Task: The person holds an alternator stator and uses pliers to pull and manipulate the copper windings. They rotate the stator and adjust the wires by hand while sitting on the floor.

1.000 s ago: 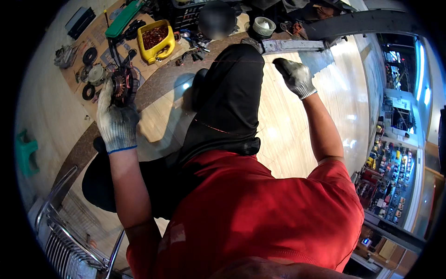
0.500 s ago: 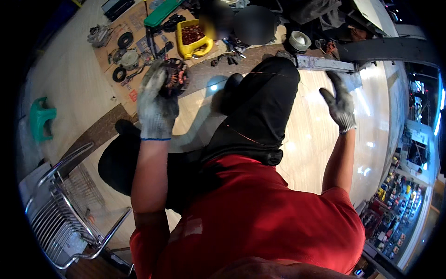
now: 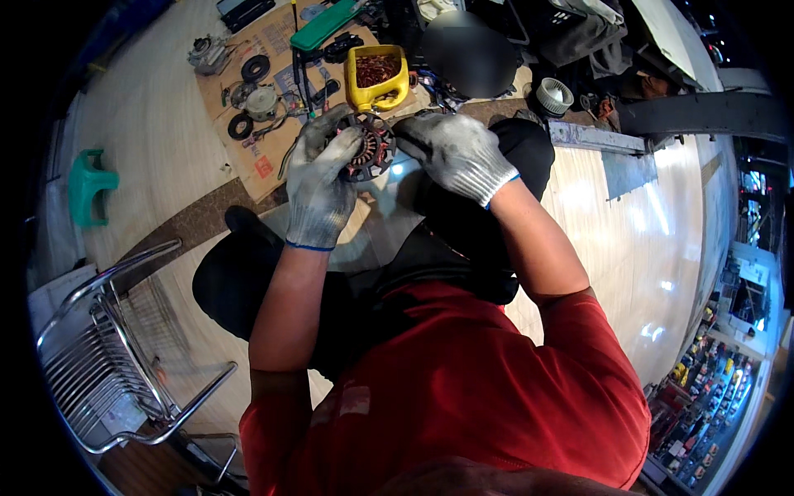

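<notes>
In front of my knees, my gloved left hand [image 3: 318, 198] grips a round dark motor stator [image 3: 382, 142] with copper windings around its open centre. The left thumb lies across its face. My gloved right hand [image 3: 465, 155] has come up against the stator's right edge, fingers curled inward. Whether those fingertips pinch the stator or some small thing beside it is hidden. Just beyond the hands is a yellow cut-open jug [image 3: 361, 83] filled with small reddish-brown pieces.
Flattened cardboard [image 3: 273, 153] at the far left bears black rings, a round metal part and cables. A green case [image 3: 324, 25] lies behind. A white fan wheel [image 3: 554, 97] stands by a metal beam [image 3: 703, 116]. Leftward are a green stool [image 3: 91, 186] and metal chair [image 3: 124, 364].
My right hand has swung from the far right inward to the stator, its spread fingers now curled. My left hand has brought the stator rightward and turned its face more into view.
</notes>
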Available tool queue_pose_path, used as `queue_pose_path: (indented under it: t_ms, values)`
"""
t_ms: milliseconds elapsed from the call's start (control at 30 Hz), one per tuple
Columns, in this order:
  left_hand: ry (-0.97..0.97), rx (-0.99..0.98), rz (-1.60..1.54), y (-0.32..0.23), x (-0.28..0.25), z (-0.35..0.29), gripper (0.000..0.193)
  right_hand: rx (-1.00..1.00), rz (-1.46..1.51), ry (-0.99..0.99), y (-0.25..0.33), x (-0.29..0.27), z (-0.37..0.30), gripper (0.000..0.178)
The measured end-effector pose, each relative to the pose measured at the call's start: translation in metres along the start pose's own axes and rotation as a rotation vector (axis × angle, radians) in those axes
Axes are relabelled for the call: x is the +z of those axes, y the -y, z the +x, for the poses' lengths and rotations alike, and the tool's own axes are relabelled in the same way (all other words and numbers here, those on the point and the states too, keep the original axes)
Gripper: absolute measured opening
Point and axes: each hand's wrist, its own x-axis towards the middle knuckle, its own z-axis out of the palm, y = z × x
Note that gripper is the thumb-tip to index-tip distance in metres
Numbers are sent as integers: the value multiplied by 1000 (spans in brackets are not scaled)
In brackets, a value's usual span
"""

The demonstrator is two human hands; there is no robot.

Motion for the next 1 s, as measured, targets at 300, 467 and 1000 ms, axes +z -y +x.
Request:
queue_pose_path:
  t_ms: [300, 467, 1000]
  values:
    - [-58, -4, 120, 3, 0, 1, 40, -98, -280, -71, -1, -13, -8, 28]
    - [-76, -39, 109, 2, 2, 1, 40, -108, -237, -141, -3, -21, -18, 27]
    - [-183, -20, -195, 12, -35, 19, 31, -107, -259, 12, -11, 4, -49, 15]
